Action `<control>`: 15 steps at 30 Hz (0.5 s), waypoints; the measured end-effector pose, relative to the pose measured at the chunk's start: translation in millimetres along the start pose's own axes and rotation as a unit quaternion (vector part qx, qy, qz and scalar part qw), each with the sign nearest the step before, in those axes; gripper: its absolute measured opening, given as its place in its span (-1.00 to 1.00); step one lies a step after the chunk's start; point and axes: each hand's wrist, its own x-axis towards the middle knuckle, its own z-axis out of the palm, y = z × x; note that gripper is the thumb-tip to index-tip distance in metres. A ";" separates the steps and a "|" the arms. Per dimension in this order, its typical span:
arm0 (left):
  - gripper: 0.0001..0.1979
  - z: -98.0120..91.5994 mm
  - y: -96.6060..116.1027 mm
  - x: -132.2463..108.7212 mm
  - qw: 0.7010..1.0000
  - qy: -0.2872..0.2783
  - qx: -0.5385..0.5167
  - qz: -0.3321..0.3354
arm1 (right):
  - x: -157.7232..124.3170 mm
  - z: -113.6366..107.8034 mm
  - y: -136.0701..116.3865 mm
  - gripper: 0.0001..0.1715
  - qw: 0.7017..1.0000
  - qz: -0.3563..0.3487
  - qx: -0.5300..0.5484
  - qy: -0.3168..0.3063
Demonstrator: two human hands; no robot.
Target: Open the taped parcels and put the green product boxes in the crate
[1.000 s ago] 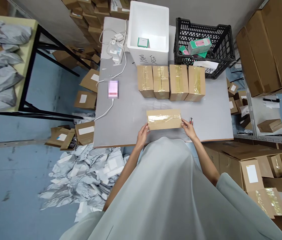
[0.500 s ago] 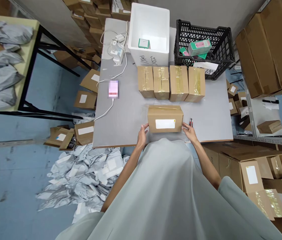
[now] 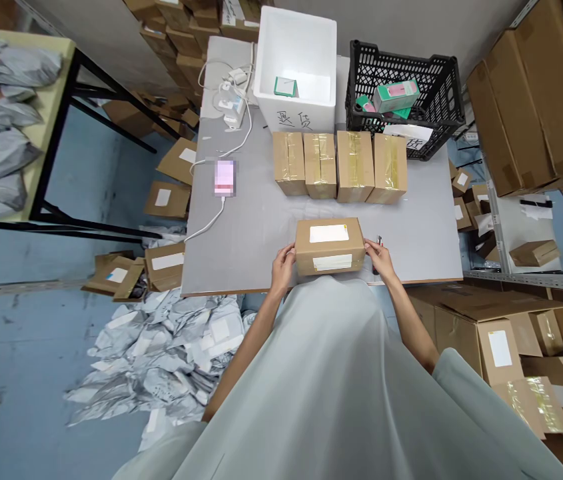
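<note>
Close to the front edge of the grey table [image 3: 241, 247], a brown cardboard box [image 3: 330, 249] is gripped by its two ends. White labels show on its upper face and on the face toward me. My left hand [image 3: 283, 265] has its fingers on the left end, and my right hand [image 3: 379, 259] on the right end. Partly behind my right hand lies a small red and black box cutter [image 3: 379, 241]. Beyond the held box stands a row of taped cardboard boxes [image 3: 320, 167], side by side.
A white foam bin [image 3: 295, 113] and a black plastic crate [image 3: 404, 87], each with green cartons inside, stand at the back. A phone [image 3: 224, 177] on a cable lies left. Grey mailing bags [image 3: 171, 360] cover the floor at left; large cartons [image 3: 461, 333] stand right.
The held box has tipped: its labelled front face has turned upward, and another labelled face now shows below it. Both hands have stayed at its ends.
</note>
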 end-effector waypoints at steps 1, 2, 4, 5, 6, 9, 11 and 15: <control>-0.49 -0.9 -1.4 -1.6 1.000 -0.001 0.004 -0.002 | -2.9 -0.3 0.5 -0.23 1.000 0.003 0.003 -0.002; -0.48 -1.7 -2.7 -3.8 1.000 -0.005 0.008 -0.002 | -5.9 -0.6 1.0 -0.23 1.000 0.007 0.006 -0.005; -0.48 -3.4 -4.3 -9.3 1.000 -0.011 0.017 -0.002 | -12.1 -0.6 1.9 -0.20 1.000 0.016 0.012 -0.006; -0.47 -4.1 -4.4 -12.4 1.000 -0.014 0.021 -0.002 | -15.2 -0.5 2.2 -0.18 1.000 0.021 0.016 -0.006; -0.47 -4.8 -3.8 -15.5 1.000 -0.016 0.024 -0.003 | -18.2 -0.4 2.2 -0.14 1.000 0.025 0.018 -0.005; -0.47 -6.1 2.0 -21.9 1.000 -0.011 0.018 0.002 | -25.1 -0.9 0.0 -0.05 0.999 0.026 0.017 -0.008; -0.47 -6.4 8.0 -21.9 1.000 -0.004 0.015 0.014 | -25.4 -2.1 -3.5 -0.02 1.000 0.010 0.011 -0.005; -0.41 -3.0 16.1 -11.4 0.999 -0.017 0.019 0.030 | -12.0 -2.8 -9.8 -0.07 1.000 -0.026 0.001 0.015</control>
